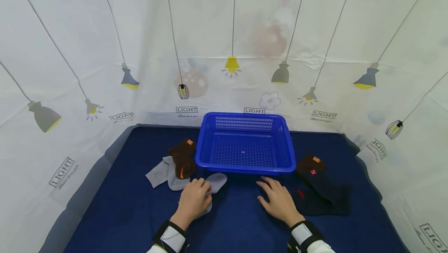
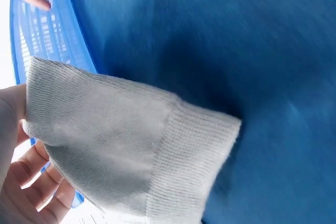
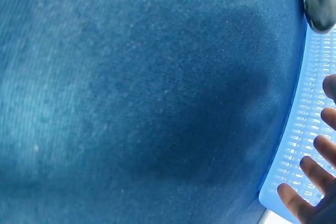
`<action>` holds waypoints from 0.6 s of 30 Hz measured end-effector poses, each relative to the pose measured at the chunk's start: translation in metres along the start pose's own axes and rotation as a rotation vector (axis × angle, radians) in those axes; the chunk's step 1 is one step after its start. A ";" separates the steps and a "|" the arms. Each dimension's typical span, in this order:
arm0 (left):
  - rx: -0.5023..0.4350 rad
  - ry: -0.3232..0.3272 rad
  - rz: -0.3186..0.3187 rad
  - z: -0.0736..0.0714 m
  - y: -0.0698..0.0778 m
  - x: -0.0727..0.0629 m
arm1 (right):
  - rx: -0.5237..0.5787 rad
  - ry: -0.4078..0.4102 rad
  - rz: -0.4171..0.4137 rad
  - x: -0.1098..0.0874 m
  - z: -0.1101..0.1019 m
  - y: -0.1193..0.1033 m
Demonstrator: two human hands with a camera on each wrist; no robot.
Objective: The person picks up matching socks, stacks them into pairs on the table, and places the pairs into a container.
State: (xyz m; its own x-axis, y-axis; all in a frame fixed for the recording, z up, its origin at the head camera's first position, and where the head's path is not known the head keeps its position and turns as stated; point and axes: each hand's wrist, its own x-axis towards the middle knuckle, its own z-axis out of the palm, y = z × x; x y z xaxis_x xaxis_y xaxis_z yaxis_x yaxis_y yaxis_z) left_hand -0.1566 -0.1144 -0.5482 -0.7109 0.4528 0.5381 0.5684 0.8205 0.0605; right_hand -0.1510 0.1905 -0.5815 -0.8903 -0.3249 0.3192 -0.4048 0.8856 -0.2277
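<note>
My left hand pinches a light grey sock, whose rounded toe points toward the basket. In the left wrist view the ribbed cuff of this grey sock hangs past the left hand, over the dark blue cloth. A blue plastic basket with nothing in it stands just ahead of both hands. Near its front right side, my right hand has its fingers spread and holds nothing. The right wrist view shows those fingers in front of the basket wall.
Left of the basket, a brown sock lies partly over another grey sock. On the right, a second brown sock lies beside dark socks with red marks. A white printed curtain rises behind the dark blue tabletop.
</note>
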 end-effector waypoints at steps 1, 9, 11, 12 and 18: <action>-0.002 0.000 0.007 0.003 0.003 0.002 | -0.003 -0.002 0.000 0.000 0.000 0.001; -0.018 -0.029 0.077 0.023 0.022 0.011 | -0.018 0.008 -0.007 -0.001 -0.001 0.006; -0.019 -0.039 0.098 0.027 0.028 0.014 | -0.020 0.008 -0.007 -0.002 -0.001 0.007; -0.020 -0.044 0.107 0.028 0.031 0.016 | -0.022 0.008 -0.008 -0.002 -0.002 0.007; -0.008 -0.086 0.159 0.041 0.046 0.027 | -0.032 0.012 -0.007 -0.001 -0.004 0.010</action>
State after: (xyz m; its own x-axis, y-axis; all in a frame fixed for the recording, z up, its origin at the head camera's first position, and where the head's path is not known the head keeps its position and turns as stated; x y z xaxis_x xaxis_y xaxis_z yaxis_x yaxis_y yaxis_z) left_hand -0.1667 -0.0503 -0.5658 -0.6443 0.6050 0.4679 0.6794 0.7336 -0.0131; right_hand -0.1531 0.2006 -0.5806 -0.8847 -0.3278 0.3316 -0.4044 0.8934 -0.1957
